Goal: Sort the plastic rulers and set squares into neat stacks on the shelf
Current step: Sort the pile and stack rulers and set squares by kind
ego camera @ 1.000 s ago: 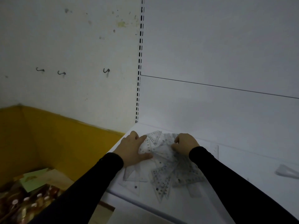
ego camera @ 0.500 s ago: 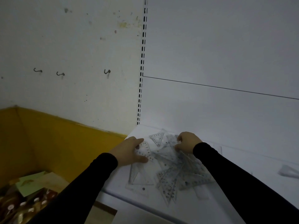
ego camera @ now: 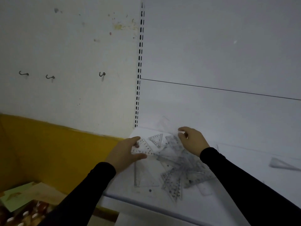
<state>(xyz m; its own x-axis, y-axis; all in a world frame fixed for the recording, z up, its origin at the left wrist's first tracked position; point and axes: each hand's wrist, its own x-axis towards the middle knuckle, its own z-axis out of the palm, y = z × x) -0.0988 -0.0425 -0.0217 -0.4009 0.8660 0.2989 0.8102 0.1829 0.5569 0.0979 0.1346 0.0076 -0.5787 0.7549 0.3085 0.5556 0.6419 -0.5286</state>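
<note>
Left hand (ego camera: 125, 154) pinches a clear numbered set square (ego camera: 144, 148), right hand (ego camera: 191, 140) pinches another from the jumbled transparent pile (ego camera: 177, 170) on the shelf (ego camera: 236, 160).

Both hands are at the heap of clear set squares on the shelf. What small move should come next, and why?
Probably draw the left hand aside with the numbered set square it pinches and lay it flat on bare shelf to begin a stack. The heap lies crossed and overlapping, and the right hand pinches a clear piece at its far edge.
</note>
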